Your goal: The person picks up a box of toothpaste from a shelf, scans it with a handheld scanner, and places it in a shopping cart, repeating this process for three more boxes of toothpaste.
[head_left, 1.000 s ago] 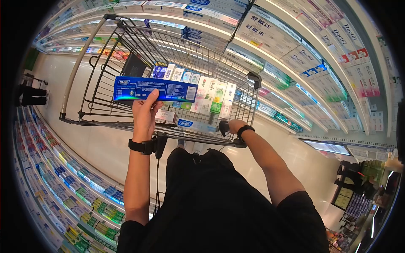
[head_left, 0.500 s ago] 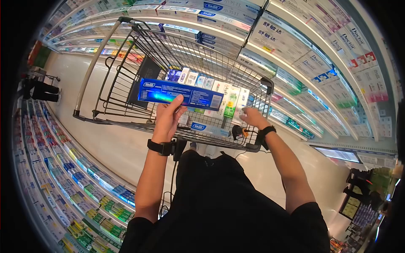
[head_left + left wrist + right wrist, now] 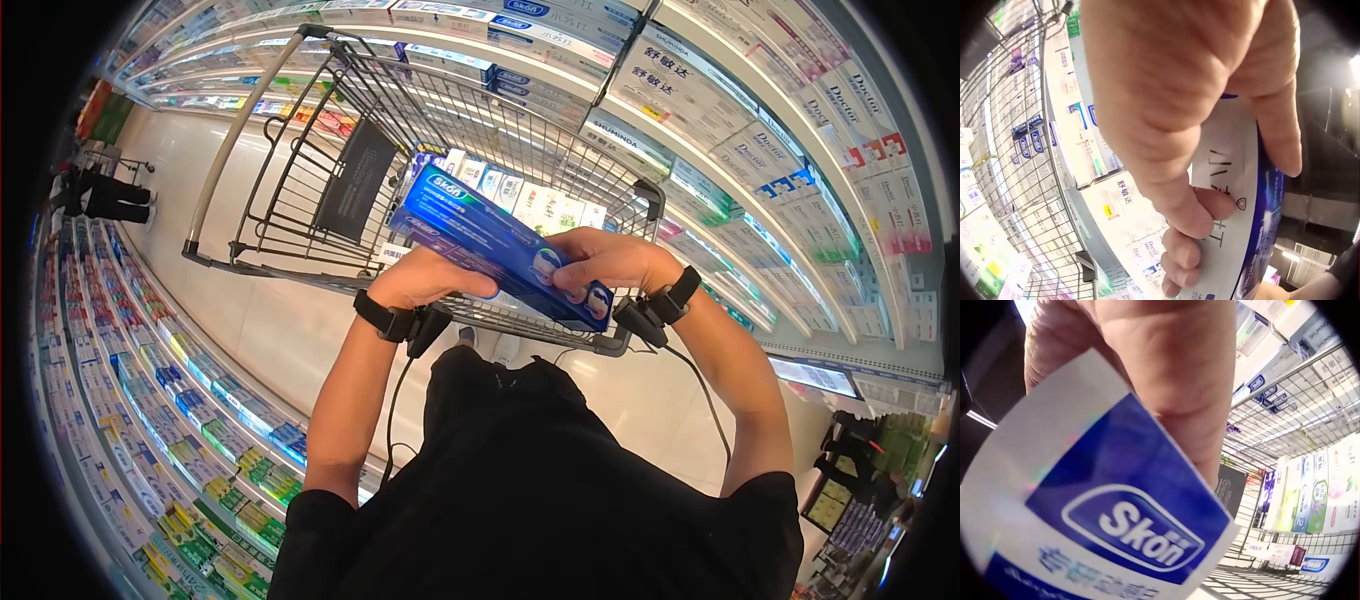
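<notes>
A long blue Skön toothpaste box (image 3: pixel 500 250) is held above the shopping cart, slanting down to the right in the head view. My left hand (image 3: pixel 430 280) grips its left part from the near side, the thumb lying along the face. At the lower right end, my right hand (image 3: pixel 610 260) pinches the box with its thumb on the pictured front. The left wrist view shows the left fingers around a white side of the box (image 3: pixel 1225 181) with large printed characters. Close up in the right wrist view is an end of the box (image 3: pixel 1122 519) with the Skön logo, below the right hand's fingers (image 3: pixel 1172 381).
Under the box, the wire cart (image 3: pixel 235 130) contains several upright boxes (image 3: pixel 550 210). Stocked toothpaste shelves (image 3: pixel 670 85) run along the cart's far side, and more shelves (image 3: pixel 150 400) curve along the lower left. A person in dark trousers (image 3: pixel 112 203) stands by another cart at far left.
My right hand has left the cart's near edge and taken hold of the box's right end. The box has turned from its text-covered back to its pictured front and now slants.
</notes>
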Demonstrator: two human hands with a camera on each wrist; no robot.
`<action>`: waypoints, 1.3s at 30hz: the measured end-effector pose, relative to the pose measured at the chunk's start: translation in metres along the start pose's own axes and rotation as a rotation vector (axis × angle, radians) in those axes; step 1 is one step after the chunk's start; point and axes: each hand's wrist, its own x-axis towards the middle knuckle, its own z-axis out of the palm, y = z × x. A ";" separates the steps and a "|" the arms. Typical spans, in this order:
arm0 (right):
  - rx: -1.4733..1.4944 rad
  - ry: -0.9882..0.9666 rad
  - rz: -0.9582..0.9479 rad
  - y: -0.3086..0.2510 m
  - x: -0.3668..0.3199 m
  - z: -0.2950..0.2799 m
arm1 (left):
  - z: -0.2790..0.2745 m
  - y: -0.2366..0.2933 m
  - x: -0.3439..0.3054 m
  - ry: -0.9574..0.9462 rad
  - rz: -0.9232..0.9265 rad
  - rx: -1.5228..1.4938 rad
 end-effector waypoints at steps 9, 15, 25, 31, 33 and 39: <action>-0.685 0.398 0.241 0.082 0.048 -0.016 | -0.079 -0.045 -0.016 0.524 -0.077 0.408; -0.839 0.556 0.224 0.215 0.101 -0.026 | -0.109 -0.074 -0.035 0.744 0.086 0.754; -1.137 0.546 0.387 0.297 0.156 -0.022 | -0.107 -0.093 -0.038 0.554 0.063 1.198; -1.239 0.585 0.415 0.315 0.167 -0.023 | -0.101 -0.086 -0.033 0.502 -0.108 1.221; -1.225 0.600 0.466 0.321 0.171 -0.021 | -0.102 -0.087 -0.033 0.479 -0.093 1.250; -1.183 0.526 0.577 0.324 0.179 -0.016 | -0.101 -0.083 -0.029 0.431 -0.154 1.279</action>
